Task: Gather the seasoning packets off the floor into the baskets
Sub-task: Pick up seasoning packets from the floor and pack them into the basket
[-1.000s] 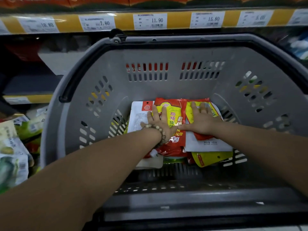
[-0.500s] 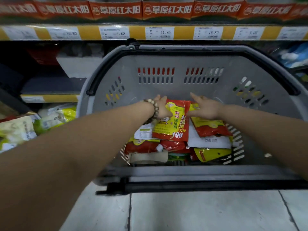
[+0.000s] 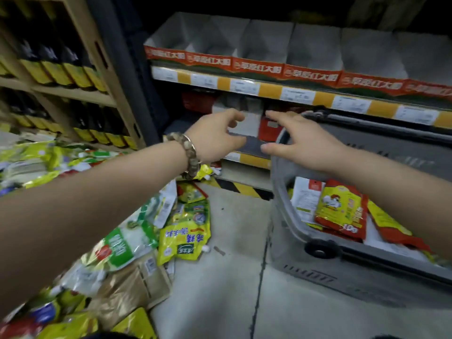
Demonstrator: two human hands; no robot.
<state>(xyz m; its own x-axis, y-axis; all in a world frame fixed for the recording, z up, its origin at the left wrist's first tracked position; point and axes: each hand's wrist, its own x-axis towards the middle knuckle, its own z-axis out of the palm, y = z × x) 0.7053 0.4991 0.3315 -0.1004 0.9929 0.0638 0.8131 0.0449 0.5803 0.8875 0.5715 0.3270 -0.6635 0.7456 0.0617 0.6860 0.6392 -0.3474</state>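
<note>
Both my left hand (image 3: 215, 135) and right hand (image 3: 300, 140) hang empty, fingers spread, above the floor (image 3: 232, 277); packets (image 3: 186, 231) lie left, the basket (image 3: 342, 277) right.

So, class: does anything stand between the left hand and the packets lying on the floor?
Nothing visible does. The left hand is empty in the air, and the yellow packet lies uncovered on the floor below it, left of the basket.

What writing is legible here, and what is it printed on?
"草原红太阳": red display boxes on the shelf.
"10g", upside down: red and yellow packet in the grey basket.
Price tags: too blurred.
Yellow floor packet: characters upside down, unclear.
</note>
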